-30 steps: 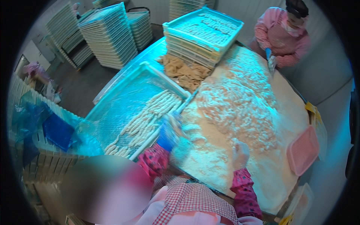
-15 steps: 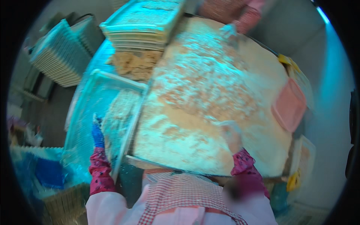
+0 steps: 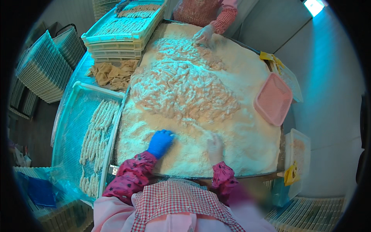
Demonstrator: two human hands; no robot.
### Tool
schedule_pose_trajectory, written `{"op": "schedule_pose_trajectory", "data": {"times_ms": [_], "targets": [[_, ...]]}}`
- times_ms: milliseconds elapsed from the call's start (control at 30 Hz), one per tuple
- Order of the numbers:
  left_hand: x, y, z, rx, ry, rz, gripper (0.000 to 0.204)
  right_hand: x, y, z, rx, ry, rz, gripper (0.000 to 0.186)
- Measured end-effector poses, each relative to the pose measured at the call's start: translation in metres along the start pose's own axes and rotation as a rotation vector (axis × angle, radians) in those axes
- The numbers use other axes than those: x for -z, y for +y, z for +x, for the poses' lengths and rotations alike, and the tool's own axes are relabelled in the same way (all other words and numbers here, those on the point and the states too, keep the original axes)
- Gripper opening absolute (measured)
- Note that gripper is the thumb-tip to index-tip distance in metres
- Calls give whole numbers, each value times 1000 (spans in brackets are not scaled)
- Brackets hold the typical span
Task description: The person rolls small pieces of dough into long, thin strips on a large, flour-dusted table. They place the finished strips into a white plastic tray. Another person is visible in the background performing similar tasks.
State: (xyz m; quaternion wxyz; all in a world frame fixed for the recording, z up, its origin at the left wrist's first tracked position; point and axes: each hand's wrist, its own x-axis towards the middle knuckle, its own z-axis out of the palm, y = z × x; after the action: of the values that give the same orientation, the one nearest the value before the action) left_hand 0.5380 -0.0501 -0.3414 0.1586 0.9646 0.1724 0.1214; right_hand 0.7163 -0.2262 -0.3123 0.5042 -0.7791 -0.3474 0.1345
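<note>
The left hand (image 3: 160,142), blue-gloved, presses flat with a wide grip into the breadcrumbs (image 3: 232,131) on the counter. The right hand (image 3: 215,145), crumb-coated, rests just beside it; its grip I cannot tell.

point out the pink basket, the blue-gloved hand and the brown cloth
pink basket (image 3: 273,98), head view, on the middle of its mesh bottom
left hand (image 3: 160,142), head view, on the back of the blue glove
brown cloth (image 3: 112,74), head view, on its crumpled middle
</note>
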Motion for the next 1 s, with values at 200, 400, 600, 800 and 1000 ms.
{"op": "schedule_pose_trajectory", "data": {"times_ms": [200,400,600,800,1000], "targets": [[43,-3,-20,93,248,-141,32,36,-25,-6,109,-892,-268,21],[22,58,-8,-406,6,-458,53,-6,-9,50,336,13,-331,26],[7,48,-17,-254,-189,-80,33,-24,1,61,49,-140,59,17],[12,54,-28,377,-29,-858,28,20,-37,36,317,-508,-329,20],[17,46,-27,904,14,-2034,41,31,15,17,3,-161,-328,35]]}}
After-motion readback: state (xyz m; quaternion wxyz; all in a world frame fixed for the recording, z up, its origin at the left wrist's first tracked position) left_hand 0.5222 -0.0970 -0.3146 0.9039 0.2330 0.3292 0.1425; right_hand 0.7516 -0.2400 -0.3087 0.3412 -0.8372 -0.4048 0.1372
